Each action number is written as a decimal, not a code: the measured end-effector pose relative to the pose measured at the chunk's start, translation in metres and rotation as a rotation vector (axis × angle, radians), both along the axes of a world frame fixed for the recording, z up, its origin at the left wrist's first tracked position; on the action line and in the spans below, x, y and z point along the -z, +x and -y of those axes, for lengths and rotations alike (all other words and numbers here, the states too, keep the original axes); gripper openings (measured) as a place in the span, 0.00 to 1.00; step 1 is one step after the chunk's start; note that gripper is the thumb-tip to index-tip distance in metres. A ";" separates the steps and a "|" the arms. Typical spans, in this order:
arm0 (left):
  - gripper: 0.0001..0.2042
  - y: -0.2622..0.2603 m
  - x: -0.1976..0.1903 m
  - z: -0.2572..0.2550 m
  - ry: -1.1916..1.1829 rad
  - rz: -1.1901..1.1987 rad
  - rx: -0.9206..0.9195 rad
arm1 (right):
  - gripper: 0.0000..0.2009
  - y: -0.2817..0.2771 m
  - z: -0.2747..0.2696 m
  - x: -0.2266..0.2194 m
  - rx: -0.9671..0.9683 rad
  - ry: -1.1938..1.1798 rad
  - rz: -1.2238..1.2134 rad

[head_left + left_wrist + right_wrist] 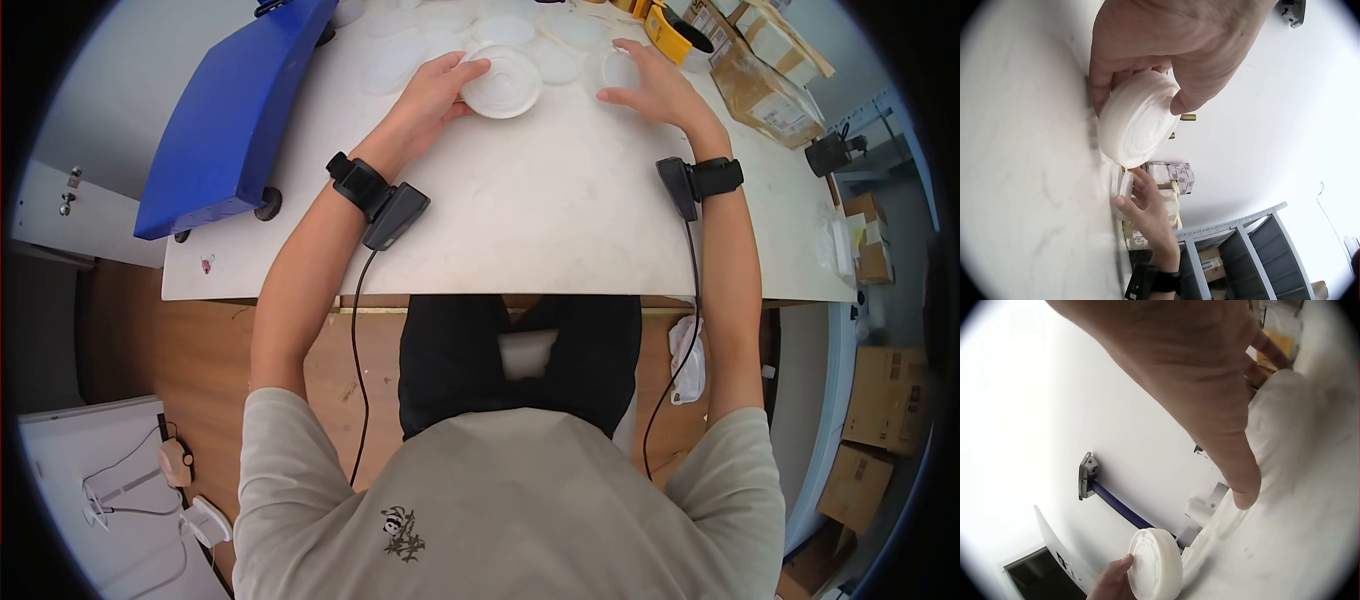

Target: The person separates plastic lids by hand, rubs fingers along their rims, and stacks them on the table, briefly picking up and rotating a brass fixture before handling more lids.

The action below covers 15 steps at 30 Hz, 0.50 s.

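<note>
My left hand (pixel 437 97) grips a round white plastic lid (pixel 503 82) with concentric rings and a thick rim. Its thumb lies on the ringed face and the other fingers go behind the rim. In the left wrist view the lid (pixel 1138 122) is tilted, close over the table. My right hand (pixel 660 85) spreads its thumb and fingers around a translucent round tub (pixel 1282 419) at the table's back right. Its thumb (pixel 1246 497) is extended on the near side, and its fingertips are partly hidden behind the tub.
Several translucent round discs (pixel 400 62) lie at the back of the white table (pixel 540 220). A blue sloped stand (pixel 240 110) is at the left. Cardboard boxes (pixel 765 95) and a yellow-and-black tape roll (pixel 675 35) sit at the back right. Cables run from both wrist cameras.
</note>
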State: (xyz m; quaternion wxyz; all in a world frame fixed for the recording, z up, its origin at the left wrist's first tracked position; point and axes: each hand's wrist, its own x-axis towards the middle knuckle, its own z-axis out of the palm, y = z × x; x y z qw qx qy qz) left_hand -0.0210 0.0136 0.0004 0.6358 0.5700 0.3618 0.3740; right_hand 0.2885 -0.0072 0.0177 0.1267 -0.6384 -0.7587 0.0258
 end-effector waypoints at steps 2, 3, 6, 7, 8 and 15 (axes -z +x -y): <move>0.20 -0.001 0.001 -0.002 0.005 -0.009 0.011 | 0.43 -0.004 -0.006 0.004 -0.091 0.334 -0.082; 0.20 -0.003 0.002 -0.003 0.013 -0.019 0.020 | 0.43 -0.004 -0.007 0.006 -0.095 0.332 -0.083; 0.19 0.000 -0.002 0.000 0.003 -0.032 0.024 | 0.41 -0.027 0.000 -0.001 -0.177 0.302 -0.201; 0.19 0.000 -0.002 0.000 0.006 -0.031 0.024 | 0.41 -0.035 0.003 0.002 -0.200 0.309 -0.173; 0.19 0.001 -0.002 0.000 0.006 -0.016 0.028 | 0.42 -0.042 0.006 0.004 -0.223 0.313 -0.147; 0.19 -0.001 0.001 0.000 0.036 0.032 0.028 | 0.34 -0.050 0.010 0.007 -0.206 0.236 -0.125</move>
